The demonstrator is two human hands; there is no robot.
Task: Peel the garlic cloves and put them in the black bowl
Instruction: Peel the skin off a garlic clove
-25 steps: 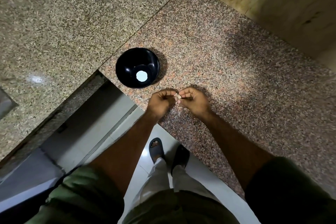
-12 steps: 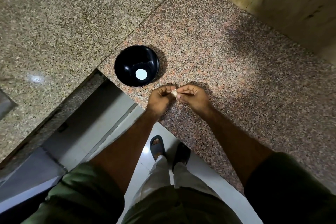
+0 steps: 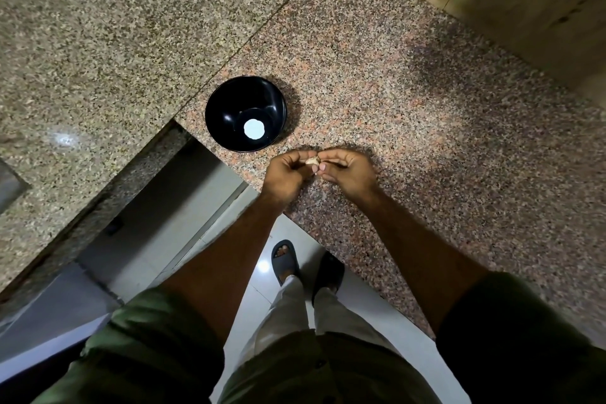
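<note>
Head view gives me both hands meeting over the speckled pink granite counter point(image 3: 410, 115): my left hand point(image 3: 284, 174) and right hand point(image 3: 348, 170) each pinch the small pale garlic clove point(image 3: 312, 161) with curled fingertips, just beside the glossy black round bowl point(image 3: 216, 115). I judge the slick clove could squirt free and drop off the near edge to the floor. I see no readable writing anywhere.

The bowl point(image 3: 229, 115) sits on the bench point(image 3: 410, 115), near its front edge. Just beside the bowl, nearer the person and to its right, the left hand point(image 3: 284, 174) and right hand point(image 3: 349, 172) meet over the bench, the garlic clove point(image 3: 312, 160) between them
</note>
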